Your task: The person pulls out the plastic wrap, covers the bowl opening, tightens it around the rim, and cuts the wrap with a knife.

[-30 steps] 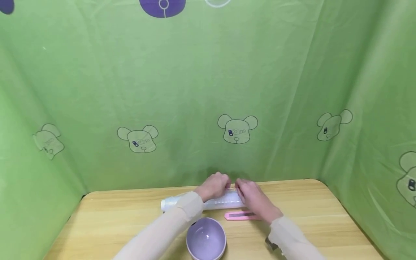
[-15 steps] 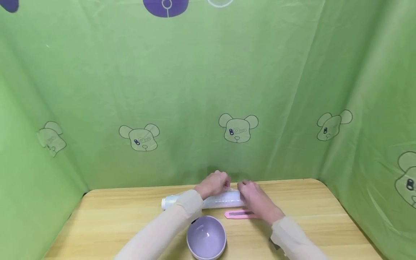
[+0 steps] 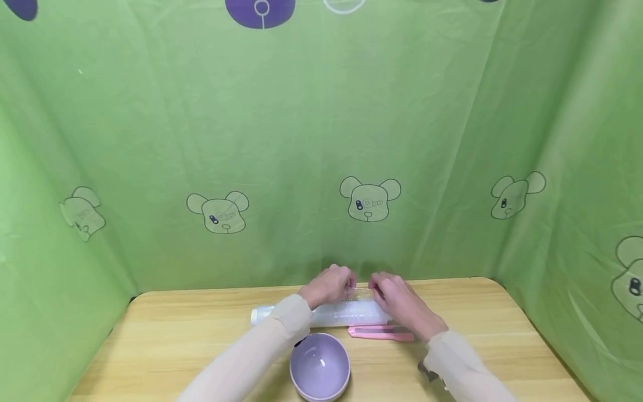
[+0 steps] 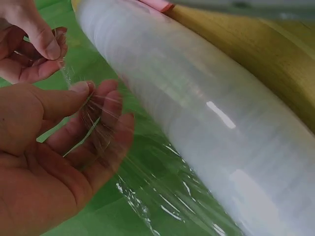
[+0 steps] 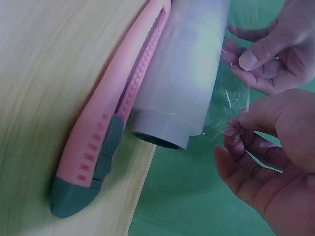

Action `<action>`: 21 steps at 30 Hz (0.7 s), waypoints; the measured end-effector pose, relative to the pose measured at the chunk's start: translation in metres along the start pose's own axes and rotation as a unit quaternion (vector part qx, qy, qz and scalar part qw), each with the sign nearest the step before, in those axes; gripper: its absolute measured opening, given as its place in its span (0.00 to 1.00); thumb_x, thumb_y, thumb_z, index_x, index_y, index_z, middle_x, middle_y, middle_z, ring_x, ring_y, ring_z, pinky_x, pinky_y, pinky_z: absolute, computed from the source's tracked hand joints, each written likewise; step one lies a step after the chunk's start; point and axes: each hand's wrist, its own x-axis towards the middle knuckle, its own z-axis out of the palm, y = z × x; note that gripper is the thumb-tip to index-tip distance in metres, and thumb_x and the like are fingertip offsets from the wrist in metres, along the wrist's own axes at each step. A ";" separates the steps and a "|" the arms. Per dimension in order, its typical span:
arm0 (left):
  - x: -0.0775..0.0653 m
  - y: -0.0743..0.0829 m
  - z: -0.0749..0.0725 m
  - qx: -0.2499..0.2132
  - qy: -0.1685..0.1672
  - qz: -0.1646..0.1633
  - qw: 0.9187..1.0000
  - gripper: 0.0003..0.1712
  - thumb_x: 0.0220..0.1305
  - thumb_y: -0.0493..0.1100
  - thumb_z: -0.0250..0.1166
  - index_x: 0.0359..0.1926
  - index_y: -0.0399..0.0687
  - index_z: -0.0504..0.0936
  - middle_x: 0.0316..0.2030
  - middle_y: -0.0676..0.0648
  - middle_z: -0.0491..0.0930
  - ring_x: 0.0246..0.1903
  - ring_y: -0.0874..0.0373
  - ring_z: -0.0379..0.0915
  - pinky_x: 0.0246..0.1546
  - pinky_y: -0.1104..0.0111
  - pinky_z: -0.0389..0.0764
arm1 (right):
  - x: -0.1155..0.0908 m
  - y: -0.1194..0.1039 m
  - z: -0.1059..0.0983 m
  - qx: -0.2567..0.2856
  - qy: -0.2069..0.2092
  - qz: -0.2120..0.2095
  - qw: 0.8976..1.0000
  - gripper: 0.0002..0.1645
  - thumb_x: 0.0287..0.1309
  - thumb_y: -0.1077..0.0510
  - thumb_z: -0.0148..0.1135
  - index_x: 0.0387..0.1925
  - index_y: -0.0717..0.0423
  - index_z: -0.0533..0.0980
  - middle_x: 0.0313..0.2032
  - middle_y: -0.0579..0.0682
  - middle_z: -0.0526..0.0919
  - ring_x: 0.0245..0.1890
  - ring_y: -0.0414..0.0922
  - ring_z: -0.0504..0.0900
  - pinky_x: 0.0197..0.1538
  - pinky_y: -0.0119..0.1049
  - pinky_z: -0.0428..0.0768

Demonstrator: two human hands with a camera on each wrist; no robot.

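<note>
A roll of cling film (image 3: pixel 346 314) lies crosswise near the table's back edge. Behind it, my left hand (image 3: pixel 329 286) pinches the loose film between thumb and fingers; the left wrist view shows the clear film (image 4: pixel 162 196) stretched from the roll to those fingers. My right hand (image 3: pixel 402 298) stands just right of the left and pinches a bunched bit of the film's edge, as the right wrist view shows. A short span of film runs between the two hands. Just in front of the roll's right end lies a pink utility knife (image 3: pixel 380 333) with a dark green slider and end.
A lilac bowl (image 3: pixel 320 365) stands in front of the roll, close to my left forearm. A small dark object (image 3: pixel 427 371) shows beside the right sleeve. Green curtain (image 3: pixel 301 139) hangs behind and at both sides of the wooden table (image 3: pixel 176 346).
My right hand has shifted slightly right, widening the gap between the hands, and the film between them now shows. More of the knife's right end is uncovered. The left hand stays nearly in place.
</note>
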 end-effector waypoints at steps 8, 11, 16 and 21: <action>-0.025 -0.018 -0.010 -0.006 -0.019 0.023 1.000 0.07 0.58 0.30 0.72 0.37 0.42 0.87 0.32 0.48 0.86 0.31 0.61 0.78 0.33 0.76 0.79 | 0.001 0.002 -0.002 0.018 -0.020 0.021 0.999 0.10 0.58 0.74 0.66 0.41 0.64 0.83 0.37 0.55 0.86 0.37 0.48 0.84 0.42 0.34 0.87; -0.036 -0.033 -0.013 -0.013 -0.019 0.027 0.999 0.09 0.54 0.26 0.71 0.35 0.39 0.87 0.31 0.46 0.85 0.30 0.59 0.79 0.33 0.76 0.80 | 0.002 0.007 -0.001 0.016 -0.014 0.009 1.000 0.11 0.57 0.75 0.65 0.41 0.64 0.83 0.36 0.54 0.86 0.37 0.47 0.84 0.41 0.33 0.87; -0.058 -0.057 -0.017 -0.034 -0.009 0.029 0.999 0.07 0.55 0.26 0.72 0.32 0.40 0.87 0.29 0.48 0.85 0.30 0.60 0.78 0.34 0.75 0.81 | 0.002 0.009 0.001 0.023 -0.014 0.011 1.000 0.11 0.57 0.75 0.65 0.41 0.63 0.83 0.36 0.53 0.85 0.37 0.46 0.84 0.41 0.33 0.87; -0.076 -0.073 -0.025 -0.058 0.008 0.031 0.998 0.07 0.57 0.27 0.72 0.31 0.41 0.86 0.28 0.49 0.85 0.29 0.62 0.77 0.35 0.73 0.82 | 0.005 0.006 0.002 0.028 -0.013 0.019 0.999 0.11 0.57 0.76 0.65 0.41 0.63 0.83 0.37 0.54 0.86 0.38 0.48 0.85 0.42 0.35 0.88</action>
